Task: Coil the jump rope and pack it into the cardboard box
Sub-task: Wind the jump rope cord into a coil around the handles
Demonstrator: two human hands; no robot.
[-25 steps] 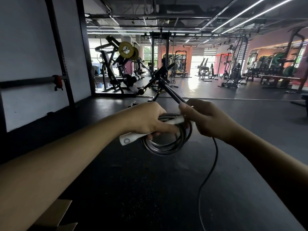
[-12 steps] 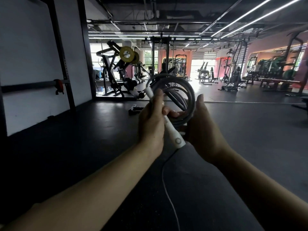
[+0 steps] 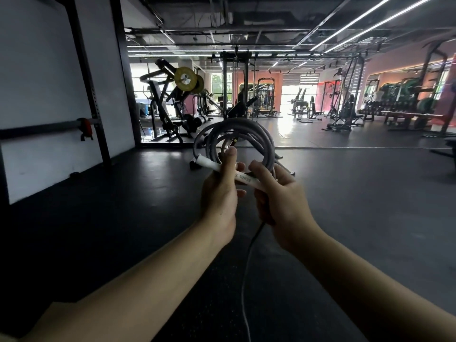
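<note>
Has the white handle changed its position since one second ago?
Yes. The white handle rose and tilted: before it lay below the far floor line, now its upper end nearly reaches it.

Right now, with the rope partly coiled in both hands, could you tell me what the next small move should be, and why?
Probably wind one more loop onto the coil. The left hand grips the white handle against the coil, while a loose length of rope trails down from under the right hand, so coiling looks unfinished.
</note>
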